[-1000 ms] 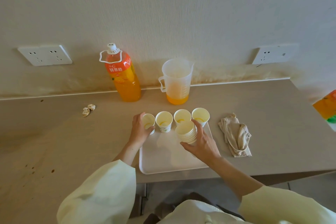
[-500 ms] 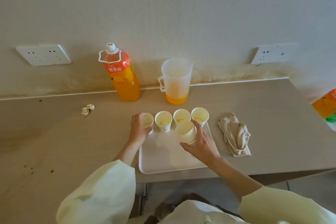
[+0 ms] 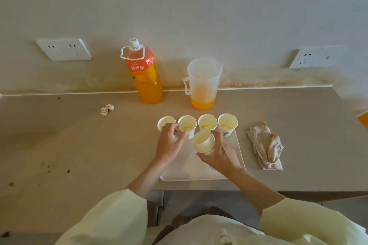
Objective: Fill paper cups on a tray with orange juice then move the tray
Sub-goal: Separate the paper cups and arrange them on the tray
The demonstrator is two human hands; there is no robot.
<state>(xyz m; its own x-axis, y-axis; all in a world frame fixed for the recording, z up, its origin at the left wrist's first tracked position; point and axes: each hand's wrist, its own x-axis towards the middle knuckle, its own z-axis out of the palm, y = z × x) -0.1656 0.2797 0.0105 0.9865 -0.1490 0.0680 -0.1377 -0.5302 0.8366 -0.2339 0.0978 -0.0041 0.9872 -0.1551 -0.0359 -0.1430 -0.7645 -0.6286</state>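
While my right grip [image 3: 219, 155] is wrapped round the stack of paper cups [image 3: 204, 142], thumb on the near side and fingers on the far side, the stack leans mouth-first toward my left grip [image 3: 171, 145]. I judge that this is so a cup can be peeled off the top. Whether its base rests on the white tray [image 3: 191, 171] or hangs just over it, I cannot tell.

Just beyond both grips, four single cups [image 3: 207, 123] stand upright in a line along the tray's far edge. The three nearest my right grip show a thin pool of orange at the bottom, so I judge the filling barely begun. My left grip sits against the leftmost cup [image 3: 166, 121] with its fingers curled by the lower wall. The back of the hand hides the contact, and I cannot tell if it clasps the cup or merely lies beside it.

Farther out beyond the right grip, the plastic measuring jug [image 3: 203, 83] holds a shallow layer of juice. Beyond the left grip stands the capped orange juice bottle [image 3: 146, 77]. Both are back by the wall, off the tray. A crumpled beige cloth [image 3: 265, 147] lies on the surface [image 3: 79, 145] just outside my right grip, handy for spills, I'd guess.
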